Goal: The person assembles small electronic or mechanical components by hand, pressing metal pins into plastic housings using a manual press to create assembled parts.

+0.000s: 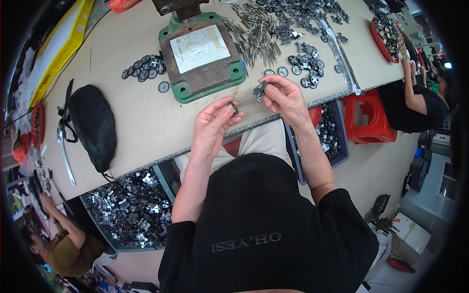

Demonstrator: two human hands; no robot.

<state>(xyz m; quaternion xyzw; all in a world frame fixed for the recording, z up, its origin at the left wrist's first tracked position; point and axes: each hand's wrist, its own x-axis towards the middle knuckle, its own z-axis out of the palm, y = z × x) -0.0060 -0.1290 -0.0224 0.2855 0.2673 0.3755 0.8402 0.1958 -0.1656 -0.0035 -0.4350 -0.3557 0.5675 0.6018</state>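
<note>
My left hand [211, 128] pinches a small black wheel [234, 108] on the end of a thin metal axle [245, 99]. My right hand [286, 97] grips a small dark metal bracket [259, 91] at the axle's other end. Both hands hover over the near edge of the tan workbench [141, 117], in front of a green press base with a rusty plate [201, 56]. More black wheels [145, 67] lie left of the press, and others [307, 66] lie to its right.
A heap of metal pins [254, 34] and dark parts [303, 12] covers the far bench. A black mesh bag [93, 124] lies at left. Grey bins of parts [129, 210] [330, 132] flank my lap. A red stool [369, 117] and seated people sit alongside.
</note>
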